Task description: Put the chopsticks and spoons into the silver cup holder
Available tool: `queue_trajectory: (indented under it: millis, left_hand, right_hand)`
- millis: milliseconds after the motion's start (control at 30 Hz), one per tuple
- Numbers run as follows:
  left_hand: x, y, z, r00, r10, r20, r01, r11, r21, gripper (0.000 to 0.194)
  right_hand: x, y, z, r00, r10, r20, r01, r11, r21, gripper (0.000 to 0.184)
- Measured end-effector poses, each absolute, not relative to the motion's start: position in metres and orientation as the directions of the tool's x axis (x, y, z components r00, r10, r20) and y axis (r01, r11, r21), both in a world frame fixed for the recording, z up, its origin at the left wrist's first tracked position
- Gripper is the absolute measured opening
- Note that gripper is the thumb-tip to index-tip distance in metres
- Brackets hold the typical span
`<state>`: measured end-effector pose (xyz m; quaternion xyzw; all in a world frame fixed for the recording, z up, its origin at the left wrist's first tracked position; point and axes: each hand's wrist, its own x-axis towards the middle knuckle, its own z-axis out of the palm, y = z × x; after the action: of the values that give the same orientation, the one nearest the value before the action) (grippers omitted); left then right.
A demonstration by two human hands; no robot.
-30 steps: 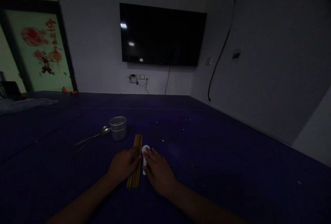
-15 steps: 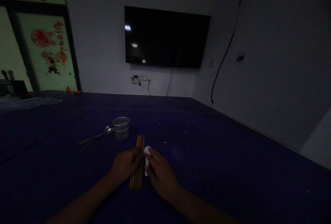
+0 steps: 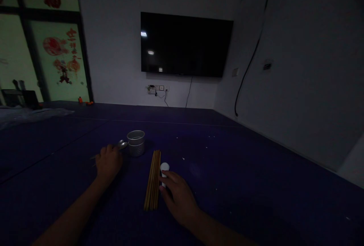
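Note:
My left hand is over the handles of two metal spoons, its fingers curled down around them and the fingertips hidden. The spoon bowls point toward a grey metal cup with holes in its side, which stands upright. A bundle of wooden chopsticks lies side by side in front of me, touched by neither palm. Just right of the bundle, my right hand has its thumb and fingers about the handle of a white spoon, which lies on the table.
The dark blue tabletop carries a few small white scraps. Clear plastic sheeting and a dark box are at the far left. Small orange items sit by the back edge. A television hangs on the wall.
My left hand has left the chopsticks and moved left to the metal spoons. My right hand stays at the white spoon, its fingers now lower on it. The view has shifted slightly.

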<state>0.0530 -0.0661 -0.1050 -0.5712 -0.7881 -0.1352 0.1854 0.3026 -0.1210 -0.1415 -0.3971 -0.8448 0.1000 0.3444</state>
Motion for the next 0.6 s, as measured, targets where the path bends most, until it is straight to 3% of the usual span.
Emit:
queue_trajectory:
  millis: [267, 600]
  left_hand:
    - [0.027, -0.060, -0.116, -0.365, 0.890, 0.273, 0.922, 0.386, -0.025, 0.039]
    - [0.020, -0.056, -0.115, -0.367, 0.891, 0.266, 0.922, 0.386, -0.023, 0.039]
  right_hand:
    - [0.303, -0.120, -0.143, -0.447, 0.746, 0.494, 0.585, 0.662, -0.469, 0.030]
    - [0.302, -0.118, -0.146, -0.443, 0.746, 0.498, 0.596, 0.659, -0.458, 0.029]
